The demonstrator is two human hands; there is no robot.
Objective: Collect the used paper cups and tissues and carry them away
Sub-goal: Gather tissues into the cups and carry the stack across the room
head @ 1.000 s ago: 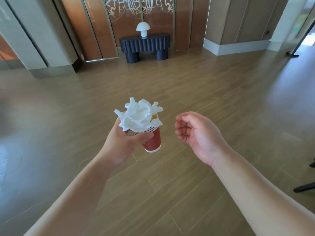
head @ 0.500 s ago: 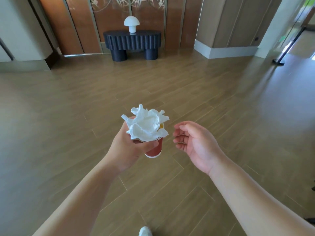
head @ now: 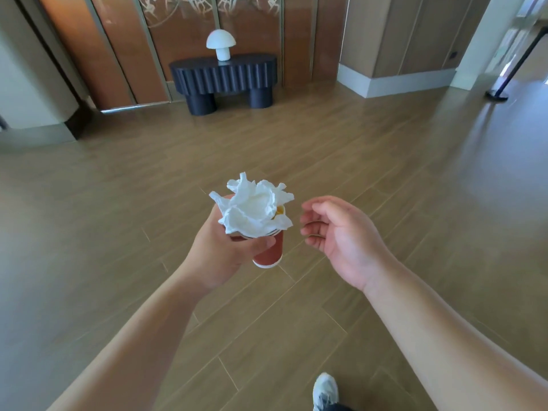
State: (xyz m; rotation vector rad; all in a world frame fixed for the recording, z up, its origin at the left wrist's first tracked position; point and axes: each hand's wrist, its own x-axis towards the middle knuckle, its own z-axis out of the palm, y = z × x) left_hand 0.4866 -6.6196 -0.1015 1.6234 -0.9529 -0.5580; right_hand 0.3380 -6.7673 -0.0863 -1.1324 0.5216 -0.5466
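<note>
My left hand grips a red paper cup in front of me, thumb across its side. Crumpled white tissues fill the cup's mouth and spill over the rim; a bit of yellow shows at the rim's right. Rims of nested cups seem to show under the tissues. My right hand hovers just right of the cup, palm turned toward it, fingers loosely curled and holding nothing. It does not touch the cup.
Wooden plank floor stretches ahead. A dark ribbed console table with a white mushroom lamp stands against copper wall panels. A black stanchion base sits far right. My shoe shows at the bottom.
The view has moved closer to the console table and panned. The cup stays in my left hand; my right hand stays beside it. My shoe has stepped into view.
</note>
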